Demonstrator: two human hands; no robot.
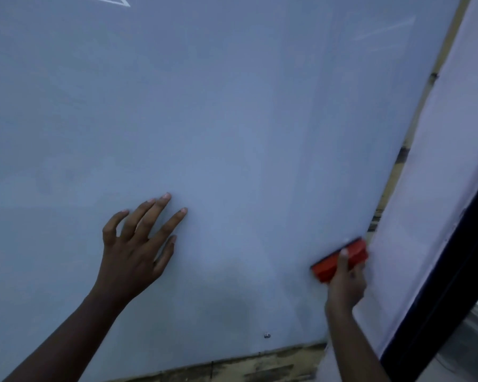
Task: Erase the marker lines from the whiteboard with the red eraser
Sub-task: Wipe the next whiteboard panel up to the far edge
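My right hand point(345, 282) grips the red eraser point(340, 260) against the whiteboard point(232, 106) near its right edge; my left hand point(138, 244) rests splayed, fingers straight, mid-board.

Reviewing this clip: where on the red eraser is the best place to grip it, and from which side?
Grip the red eraser across its narrow width, thumb on one long edge and fingers on the other, coming from its back, as the right hand does. Its long flat block lies against the whiteboard, leaving only the back and edges free.
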